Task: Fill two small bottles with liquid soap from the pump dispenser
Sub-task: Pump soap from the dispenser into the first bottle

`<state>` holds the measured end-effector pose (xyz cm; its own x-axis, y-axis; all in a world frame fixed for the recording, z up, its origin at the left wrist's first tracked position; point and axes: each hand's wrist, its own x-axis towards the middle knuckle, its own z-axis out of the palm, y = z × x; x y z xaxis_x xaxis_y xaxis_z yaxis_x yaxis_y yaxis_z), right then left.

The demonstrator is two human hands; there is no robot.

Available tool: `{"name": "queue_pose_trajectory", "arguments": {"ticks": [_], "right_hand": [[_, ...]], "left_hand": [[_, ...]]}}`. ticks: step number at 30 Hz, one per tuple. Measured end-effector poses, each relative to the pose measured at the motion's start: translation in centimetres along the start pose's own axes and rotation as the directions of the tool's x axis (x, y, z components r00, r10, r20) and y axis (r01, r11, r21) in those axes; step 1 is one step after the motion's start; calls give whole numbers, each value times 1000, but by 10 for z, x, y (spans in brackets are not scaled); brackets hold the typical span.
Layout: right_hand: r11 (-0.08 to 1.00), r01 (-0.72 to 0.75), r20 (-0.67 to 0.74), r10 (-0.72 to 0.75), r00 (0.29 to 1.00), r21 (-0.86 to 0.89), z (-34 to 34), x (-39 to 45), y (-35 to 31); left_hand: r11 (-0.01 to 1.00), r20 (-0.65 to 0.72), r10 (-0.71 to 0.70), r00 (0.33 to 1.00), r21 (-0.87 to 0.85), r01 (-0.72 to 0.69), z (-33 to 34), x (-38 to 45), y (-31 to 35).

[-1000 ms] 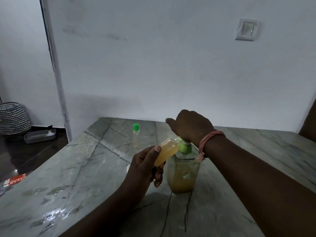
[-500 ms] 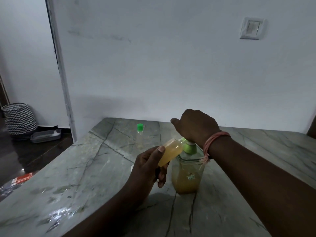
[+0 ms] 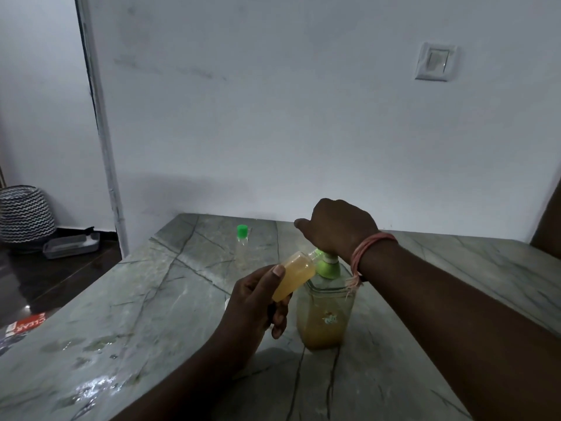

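- While the right hand [image 3: 335, 229] sits palm-down on the green pump head [image 3: 326, 264] of the clear square soap dispenser [image 3: 324, 311], fingers curled over it, the left hand [image 3: 258, 302] pinches a small clear plastic bottle [image 3: 293, 276] between thumb and fingers.
- Small bottle: tilted, open neck up against the pump nozzle, mostly full of amber liquid.
- Dispenser: upright on the grey-green veined stone table [image 3: 151, 299], centre-right, roughly half full of amber soap.
- Second small clear bottle with a green cap [image 3: 242, 247]: upright, far-left of the dispenser, well apart from both hands. Fill level: cannot tell.
- Pink thread band [image 3: 368, 249] on right wrist.
- Wet patches on near-left tabletop.
- Far left, on the floor: zigzag-patterned basket [image 3: 25, 218], grey tray [image 3: 71, 245] beside it.
- White wall switch [image 3: 437, 62] upper right.
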<state>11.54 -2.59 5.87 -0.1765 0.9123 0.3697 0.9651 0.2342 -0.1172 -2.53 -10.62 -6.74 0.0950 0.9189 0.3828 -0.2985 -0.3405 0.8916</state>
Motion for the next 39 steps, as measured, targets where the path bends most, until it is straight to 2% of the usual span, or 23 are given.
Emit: {"name": "queue_pose_trajectory", "arguments": {"ticks": [3, 7, 12, 16, 18, 21, 26, 29, 31, 34, 36, 39], "right_hand": [[997, 45, -65, -49, 997, -58, -2, -1, -1], [994, -39, -52, 44, 998, 97, 8, -3, 3], [998, -38, -19, 39, 999, 54, 3, -2, 1], [998, 35, -19, -36, 999, -53, -4, 1, -2], [999, 27, -57, -28, 998, -18, -2, 2, -1], [996, -29, -37, 32, 999, 79, 8, -1, 2], [999, -10, -8, 11, 1000, 31, 4, 0, 1], [995, 62, -45, -65, 997, -72, -1, 1, -3], [998, 48, -81, -52, 995, -48, 1, 1, -1], [997, -29, -24, 31, 999, 74, 8, 2, 2], [996, -48, 25, 46, 999, 80, 8, 3, 2], [998, -35, 24, 33, 999, 55, 6, 3, 1]], "left_hand": [[1000, -4, -8, 1000, 2, 8, -1, -1, 0], [1000, -4, -2, 1000, 7, 2, -1, 1, -1], [1000, -14, -12, 1000, 12, 12, 0, 1, -2], [1000, -12, -13, 1000, -2, 13, -2, 0, -1], [1000, -7, -10, 1000, -4, 10, -3, 1, -2], [1000, -24, -13, 1000, -1, 13, -2, 2, -2], [1000, -21, -14, 1000, 9, 14, 0, 2, -1], [1000, -26, -16, 1000, 5, 16, 0, 0, -1], [1000, -15, -20, 1000, 16, 20, -2, 0, -1], [999, -15, -12, 1000, 33, 12, -1, 1, -1], [1000, -11, -12, 1000, 20, 13, 0, 1, -1], [1000, -2, -19, 1000, 16, 19, 0, 1, -2]]}}
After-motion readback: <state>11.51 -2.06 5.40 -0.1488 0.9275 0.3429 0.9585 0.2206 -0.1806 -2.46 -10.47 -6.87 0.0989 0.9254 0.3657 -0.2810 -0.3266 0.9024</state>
